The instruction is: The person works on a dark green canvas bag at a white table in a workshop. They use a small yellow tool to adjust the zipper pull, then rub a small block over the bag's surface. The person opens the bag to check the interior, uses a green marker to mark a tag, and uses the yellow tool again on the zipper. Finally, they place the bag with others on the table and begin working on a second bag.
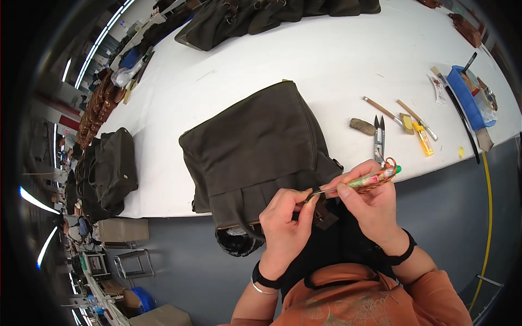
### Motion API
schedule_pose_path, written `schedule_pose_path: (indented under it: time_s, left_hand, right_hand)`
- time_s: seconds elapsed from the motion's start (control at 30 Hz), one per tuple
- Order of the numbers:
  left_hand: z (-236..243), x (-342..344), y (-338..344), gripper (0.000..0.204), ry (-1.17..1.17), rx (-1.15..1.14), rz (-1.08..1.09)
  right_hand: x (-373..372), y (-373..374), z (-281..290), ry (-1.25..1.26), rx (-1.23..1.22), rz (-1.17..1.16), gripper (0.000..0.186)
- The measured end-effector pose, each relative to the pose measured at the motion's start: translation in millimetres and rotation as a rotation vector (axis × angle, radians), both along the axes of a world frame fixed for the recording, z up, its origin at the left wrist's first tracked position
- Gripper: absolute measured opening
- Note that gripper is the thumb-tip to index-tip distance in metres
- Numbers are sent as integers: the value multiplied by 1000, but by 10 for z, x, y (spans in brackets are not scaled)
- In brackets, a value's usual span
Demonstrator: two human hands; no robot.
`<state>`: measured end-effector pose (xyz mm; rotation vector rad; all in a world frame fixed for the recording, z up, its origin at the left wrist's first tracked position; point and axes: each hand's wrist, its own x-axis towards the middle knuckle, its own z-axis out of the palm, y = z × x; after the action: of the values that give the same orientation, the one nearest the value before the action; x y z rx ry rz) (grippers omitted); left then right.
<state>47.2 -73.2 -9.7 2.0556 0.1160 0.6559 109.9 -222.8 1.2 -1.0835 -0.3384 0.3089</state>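
One slim, metal-shafted tool [367, 180] is gripped by right fingers [351, 198]; left fingers [288, 197] pinch a dark piece [310, 196].

White table [223, 79]. Right side: snips [379, 144], beside a brown oblong lump [362, 126]; yellow lighter [422, 139]; yellowish block [406, 123], near two slim wooden-handled tools [381, 110]. Farther right: blue tray [462, 101] of assorted items; long black strip [463, 125] alongside. Far side: dark bags [293, 13], grouped. Left side: further dark bags [117, 168], clustered; brown bundle [103, 106] beyond. Floor, right: yellow line [490, 209].
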Motion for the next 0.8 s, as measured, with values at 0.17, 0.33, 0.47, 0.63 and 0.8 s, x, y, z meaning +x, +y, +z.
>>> schedule_pose_path:
  time_s: [0.17,0.33,0.47,0.63,0.8]
  left_hand:
    - [24,-34,23,12,62,14,-15]
    - [3,-31,32,12,59,18,-14]
    - [15,-26,33,12,50,40,-21]
    - [0,-10,19,11,7,32,-4]
    - [-25,-33,28,12,3,81,-13]
  right_hand:
    - [1,86,-37,-55,-52,-29,14]
    - [16,84,-55,-95,-79,-32,15]
    - [20,85,-61,-105,-95,-30,14]
    - [22,90,-76,-169,-123,-52,15]
    - [16,118,-145,-360,-159,-96,16]
